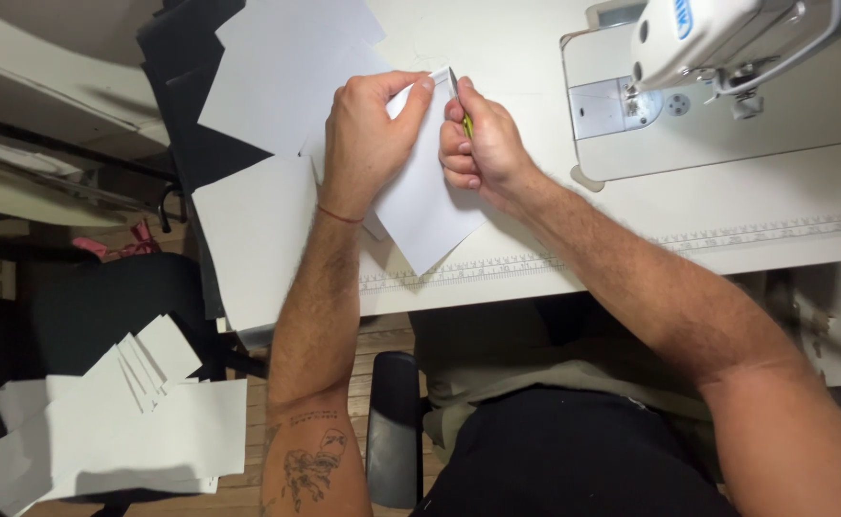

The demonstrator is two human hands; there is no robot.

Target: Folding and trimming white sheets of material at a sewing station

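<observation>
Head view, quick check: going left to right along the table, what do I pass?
Black sheets → loose white sheets → left hand pinching a white piece → right hand holding a small green-handled tool → sewing machine.

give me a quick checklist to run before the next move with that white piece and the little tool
1. Left hand pins the white piece at its top corner: ok.
2. Right hand grips the small yellow-green tool, blade tip at that corner: ok.
3. Left fingertips apart from the blade: not ok, they sit right beside it.
4. Piece supported by the table: ok, though its lower corner nears the edge.
5. Blade sharpness: cannot tell.
6. Sewing machine apart from both hands: ok.
</observation>
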